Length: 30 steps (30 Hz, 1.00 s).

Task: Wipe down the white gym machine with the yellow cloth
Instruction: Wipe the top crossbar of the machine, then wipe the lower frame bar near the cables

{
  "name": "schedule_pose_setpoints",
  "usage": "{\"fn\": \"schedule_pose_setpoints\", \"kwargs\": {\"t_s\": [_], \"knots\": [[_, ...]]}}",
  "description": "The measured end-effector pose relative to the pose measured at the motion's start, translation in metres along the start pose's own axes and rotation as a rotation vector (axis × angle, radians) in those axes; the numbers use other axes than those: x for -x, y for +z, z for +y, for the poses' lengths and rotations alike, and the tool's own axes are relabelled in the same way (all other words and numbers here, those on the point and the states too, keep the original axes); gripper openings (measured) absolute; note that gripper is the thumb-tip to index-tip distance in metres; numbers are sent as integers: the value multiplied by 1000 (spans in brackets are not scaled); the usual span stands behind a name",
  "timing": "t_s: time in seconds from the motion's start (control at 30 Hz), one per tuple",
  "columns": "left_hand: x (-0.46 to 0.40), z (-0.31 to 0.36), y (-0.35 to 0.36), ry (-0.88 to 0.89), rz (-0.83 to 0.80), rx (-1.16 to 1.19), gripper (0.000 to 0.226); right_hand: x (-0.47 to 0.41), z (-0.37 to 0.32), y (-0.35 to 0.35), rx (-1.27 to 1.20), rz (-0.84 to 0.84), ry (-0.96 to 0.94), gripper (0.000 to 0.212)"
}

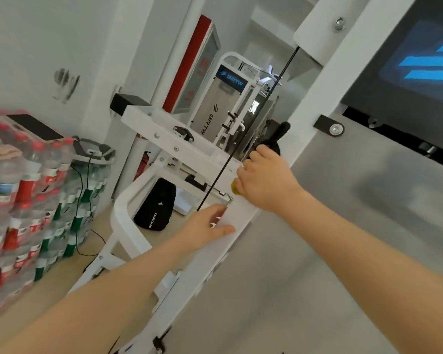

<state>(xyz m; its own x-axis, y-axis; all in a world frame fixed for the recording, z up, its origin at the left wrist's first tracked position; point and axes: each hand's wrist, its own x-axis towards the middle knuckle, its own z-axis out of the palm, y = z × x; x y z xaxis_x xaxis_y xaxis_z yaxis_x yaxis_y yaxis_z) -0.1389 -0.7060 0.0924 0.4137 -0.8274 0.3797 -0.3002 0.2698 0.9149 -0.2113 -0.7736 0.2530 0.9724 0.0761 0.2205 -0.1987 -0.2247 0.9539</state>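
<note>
The white gym machine's upright post (315, 103) runs diagonally through the middle of the view. My right hand (266, 177) presses against that post with its fingers curled over the yellow cloth (235, 189); only a small yellow corner shows beneath the hand. Lower on the same post, my left hand (206, 227) holds the post's edge, thumb on the front face and fingers reaching behind. A thin black cable (253, 123) runs alongside the post just left of my right hand.
Stacked packs of water bottles (31, 205) with a phone (35, 127) on top fill the left. A black bag (156, 208) lies on the floor under the white frame. A dark screen (420, 67) is mounted at upper right, and another machine (225, 108) stands behind.
</note>
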Motion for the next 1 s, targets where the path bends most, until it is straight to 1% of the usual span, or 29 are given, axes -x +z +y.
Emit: {"fn": "schedule_pose_setpoints", "kwargs": {"t_s": [0.1,0.17,0.23,0.3,0.37,0.4,0.47,0.53,0.6,0.67,0.73,0.8,0.83,0.93,1.0], "knots": [[16,-23,5,-75,46,-61,36,14,-37,10,2,-109,-153,35],[26,-42,9,-136,39,-52,33,13,-32,4,-20,-68,-178,33],[33,-56,11,-197,6,-46,34,11,-14,1,6,-34,-115,31],[37,-63,11,-213,-19,-38,35,10,5,-2,3,18,-2,39],[38,-66,9,-211,-30,-29,36,10,7,-3,-40,78,101,43],[38,-68,9,-208,-35,-32,37,13,1,-2,-48,77,128,43],[40,-72,8,-193,-36,-55,38,18,-22,3,-48,43,118,40],[45,-76,8,-178,-4,-38,34,26,-58,8,-53,-20,71,34],[53,-79,13,-178,98,26,25,37,-103,15,-97,-115,-2,26],[62,-81,21,-214,204,130,20,46,-144,16,-128,-205,-86,18],[70,-86,28,-251,234,181,22,50,-164,16,-146,-249,-143,16],[78,-95,34,-283,221,132,28,49,-159,16,-172,-218,-132,13],[80,-100,36,-307,212,98,30,49,-150,15,-181,-185,-97,14],[81,-115,36,-384,197,28,34,45,-113,15,-197,20,73,19],[79,-120,34,-395,184,-23,38,43,-92,14,-200,101,137,23]]}}
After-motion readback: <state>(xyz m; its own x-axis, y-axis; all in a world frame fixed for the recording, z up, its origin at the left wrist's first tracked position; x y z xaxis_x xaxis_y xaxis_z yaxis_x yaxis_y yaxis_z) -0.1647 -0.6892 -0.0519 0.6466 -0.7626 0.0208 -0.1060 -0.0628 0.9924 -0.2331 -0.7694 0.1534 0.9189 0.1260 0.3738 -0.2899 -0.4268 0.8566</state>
